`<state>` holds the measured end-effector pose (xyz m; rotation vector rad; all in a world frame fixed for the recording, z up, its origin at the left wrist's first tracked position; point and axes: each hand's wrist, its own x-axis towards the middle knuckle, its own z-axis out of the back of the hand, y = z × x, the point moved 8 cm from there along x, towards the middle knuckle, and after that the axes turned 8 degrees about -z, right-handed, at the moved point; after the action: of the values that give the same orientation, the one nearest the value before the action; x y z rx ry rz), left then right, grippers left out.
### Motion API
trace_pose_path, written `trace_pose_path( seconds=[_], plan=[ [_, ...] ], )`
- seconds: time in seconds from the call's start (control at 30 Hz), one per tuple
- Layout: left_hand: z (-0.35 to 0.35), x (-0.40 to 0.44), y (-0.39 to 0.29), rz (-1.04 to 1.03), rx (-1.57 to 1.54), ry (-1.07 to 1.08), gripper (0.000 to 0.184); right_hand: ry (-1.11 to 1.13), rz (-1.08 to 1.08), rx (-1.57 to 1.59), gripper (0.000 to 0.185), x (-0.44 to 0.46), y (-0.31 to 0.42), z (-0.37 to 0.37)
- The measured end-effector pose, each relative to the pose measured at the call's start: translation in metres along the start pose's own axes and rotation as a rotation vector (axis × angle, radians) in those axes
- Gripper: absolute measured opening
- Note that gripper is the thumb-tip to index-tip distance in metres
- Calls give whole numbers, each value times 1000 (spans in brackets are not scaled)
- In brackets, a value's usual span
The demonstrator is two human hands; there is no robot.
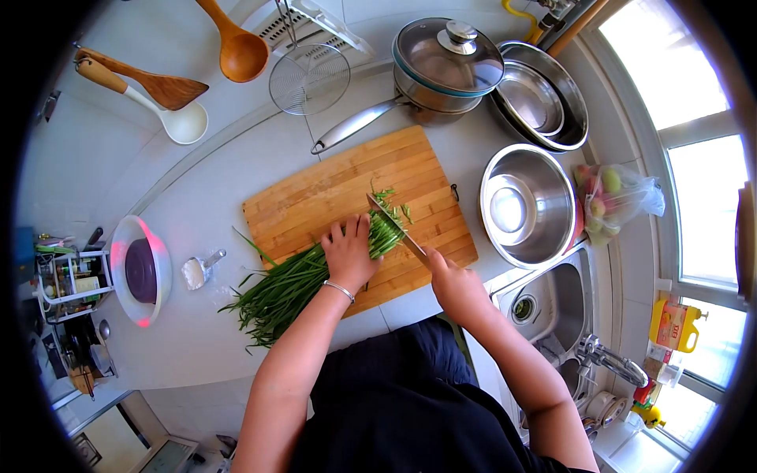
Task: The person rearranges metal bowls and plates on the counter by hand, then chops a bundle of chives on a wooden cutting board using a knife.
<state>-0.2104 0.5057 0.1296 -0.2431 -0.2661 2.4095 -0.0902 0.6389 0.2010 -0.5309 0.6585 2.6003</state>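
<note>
One pale counter (181, 339) carries a wooden board (315, 189), with a lidded saucepan (445, 67) beyond and a steel bowl (556, 209) at right. Green stalks (292, 296) lie partly on the board, long axis slanting lower left to upper right. A knife (398, 229), gripped by the right hand (457, 292), crosses that upper end; the left hand (348, 251) clasps them down.

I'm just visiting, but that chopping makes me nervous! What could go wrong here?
Two things, perhaps. The left hand presses on the long green stalks close to the knife in the right hand, so a slip might nick a finger. The stalks also reach past the edge of the cutting board onto the counter, so the loose bunch could shift or spread mid-cut.
</note>
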Motion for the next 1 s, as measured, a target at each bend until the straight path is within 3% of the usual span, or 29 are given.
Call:
trace_pose_path(
  seconds=[0.13,0.33,0.53,0.7,0.8,1.0],
  plan=[
    [0,0,1,0,6,-4,81,-18,27,-72,49,7,3,-13],
    [1,2,-1,6,-9,22,83,153,9,-50,48,34,7,-24],
    [0,1,-1,2,31,-16,79,-57,64,-84,49,59,5,-58],
    [-4,-2,2,16,-6,-7,92,-169,92,34,51,31,1,-18],
    [-4,-1,3,40,-29,-1,88,-27,11,34,51,4,2,-6],
    [-1,-1,1,30,-12,16,87,11,-7,-15,50,-1,4,-18]
  ],
)
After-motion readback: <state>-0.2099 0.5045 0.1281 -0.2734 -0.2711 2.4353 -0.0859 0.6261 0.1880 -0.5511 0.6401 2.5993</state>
